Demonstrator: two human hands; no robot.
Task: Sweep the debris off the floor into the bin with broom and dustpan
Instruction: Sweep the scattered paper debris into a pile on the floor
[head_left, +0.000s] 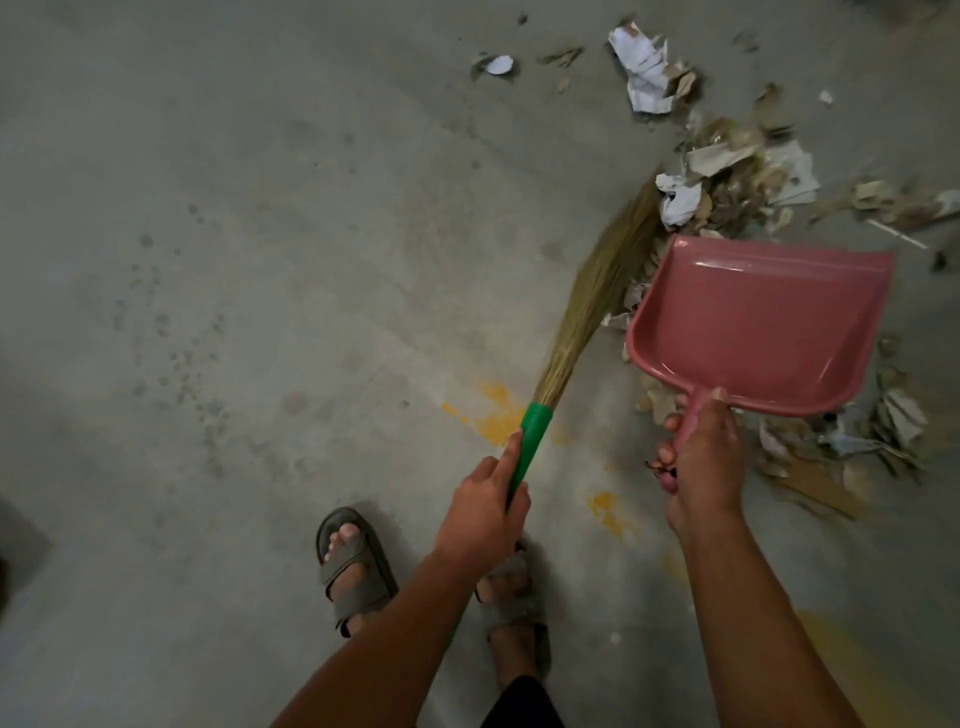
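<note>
A bare concrete floor (234, 260), stained yellow in patches, fills the view. Nearest, the broom (582, 312) is gripped at its green handle by the left hand (485, 512); the empty dustpan (758, 322) is held by its handle in the right hand (706, 457), apparently raised over the debris (737, 176) heaped beyond and right. No bin is seen. If the lip is not pressed flat, scraps may be pushed underneath; a hard stroke may scatter paper.

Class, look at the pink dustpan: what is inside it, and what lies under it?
Inside, the pink dustpan looks empty. Torn paper and dry leaves show around its edges and beyond its lip; whatever lies directly beneath is covered by the pan.
</note>
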